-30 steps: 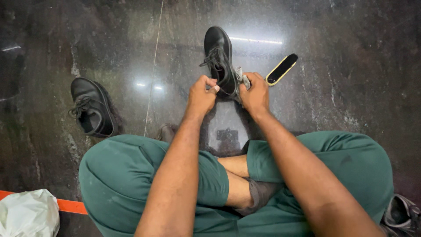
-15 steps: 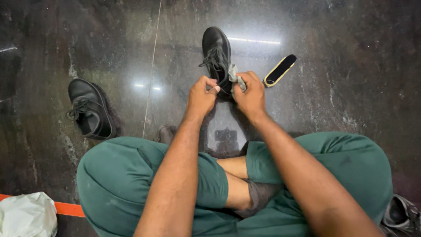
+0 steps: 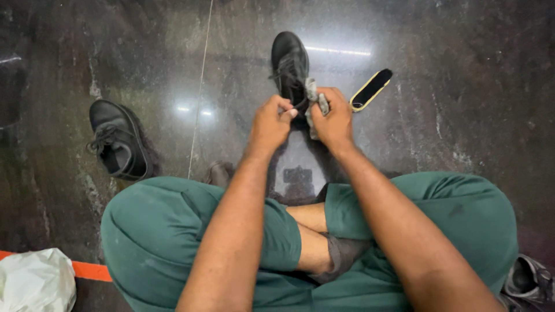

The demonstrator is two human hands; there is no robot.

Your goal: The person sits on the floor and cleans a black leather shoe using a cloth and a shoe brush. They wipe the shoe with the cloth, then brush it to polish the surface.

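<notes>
Black laced shoe [image 3: 290,66] is standing on the dark polished floor [image 3: 451,86] ahead of the person's crossed legs. Left hand [image 3: 270,124] is gripping its heel, fingers curled tight. Right hand [image 3: 333,120] is pressing a grey cloth [image 3: 313,95] against its side. Beyond the shoe's right, a yellow-edged brush [image 3: 370,89] is lying, seemingly bristles down.
</notes>
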